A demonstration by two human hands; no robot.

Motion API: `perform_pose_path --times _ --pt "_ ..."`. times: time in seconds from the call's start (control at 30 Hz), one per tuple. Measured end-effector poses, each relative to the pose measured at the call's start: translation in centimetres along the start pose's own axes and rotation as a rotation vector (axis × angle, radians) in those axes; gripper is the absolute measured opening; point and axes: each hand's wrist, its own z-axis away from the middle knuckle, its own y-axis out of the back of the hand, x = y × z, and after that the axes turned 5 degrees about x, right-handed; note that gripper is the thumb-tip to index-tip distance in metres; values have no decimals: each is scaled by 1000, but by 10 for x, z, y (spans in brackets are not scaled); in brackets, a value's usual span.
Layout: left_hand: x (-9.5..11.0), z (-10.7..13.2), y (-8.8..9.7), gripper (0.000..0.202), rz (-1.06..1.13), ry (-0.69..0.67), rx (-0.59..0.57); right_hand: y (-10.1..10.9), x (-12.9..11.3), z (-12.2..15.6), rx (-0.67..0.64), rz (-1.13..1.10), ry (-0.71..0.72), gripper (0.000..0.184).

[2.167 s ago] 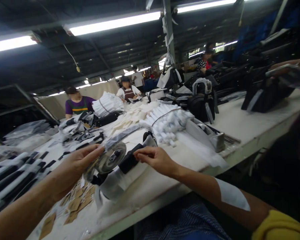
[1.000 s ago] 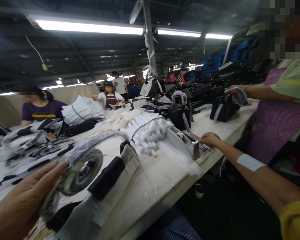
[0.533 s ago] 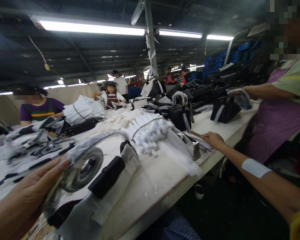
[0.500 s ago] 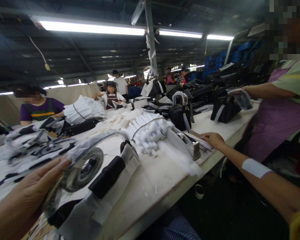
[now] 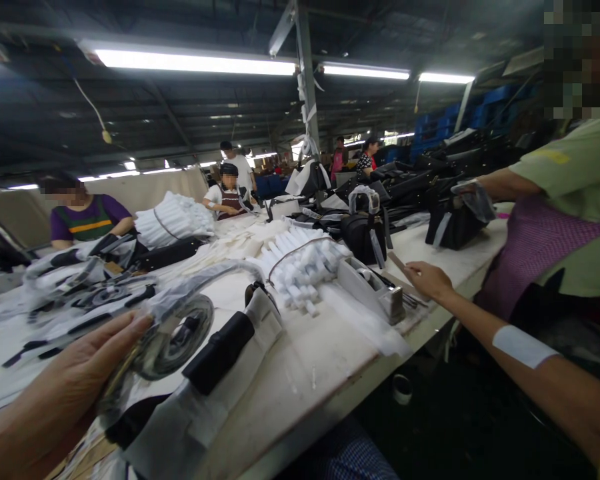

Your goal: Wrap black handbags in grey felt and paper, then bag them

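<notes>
My left hand (image 5: 65,393) is at the lower left, fingers curled round a clear plastic bag holding a coiled strap (image 5: 175,333). Just right of the bag, a black handle wrapped in white paper (image 5: 220,350) rests on the white table (image 5: 330,353). My right hand (image 5: 427,280) reaches far right to the table edge beside a grey tape dispenser (image 5: 370,293). Its fingers pinch a thin brown strip (image 5: 396,261) that points up and left. A white patch (image 5: 523,347) is stuck on my right forearm.
A banded bundle of white rolls (image 5: 305,267) lies behind the dispenser, with a black handbag (image 5: 365,233) beyond it. A co-worker in a purple apron (image 5: 555,247) stands close on the right, handling another black bag (image 5: 455,223). More people work across the table; black straps (image 5: 80,300) lie at left.
My right hand left the wrapped handle and reached right to the tape dispenser, and has now lifted slightly with the brown strip. My left hand kept hold of the bagged strap. The view turned right.
</notes>
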Motion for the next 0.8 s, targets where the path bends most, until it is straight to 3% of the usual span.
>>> perform_pose_path --times 0.17,0.27,0.33,0.43,0.5,0.57,0.63,0.8 --pt "-4 -2 1 56 45 -42 -157 26 -77 29 14 -271 75 39" --pt "-6 -5 -2 48 83 -104 -192 37 -139 66 -172 -574 115 42" --pt "-8 -6 -4 46 93 -126 -206 44 -181 97 -376 -712 201 42" --pt "-9 -4 -6 43 77 -163 -217 48 -240 142 -791 -920 335 40" --pt "-9 -2 -8 42 47 -204 -214 45 -272 163 -998 -1041 300 40" --pt "-9 1 -9 41 14 -258 -208 40 -296 176 -1119 -1096 262 40" --pt "-9 3 -9 42 -10 -302 -197 33 -313 181 -1113 -1101 283 41" --pt "-8 9 -7 45 -8 -334 -150 21 -335 182 -851 -1099 341 36"
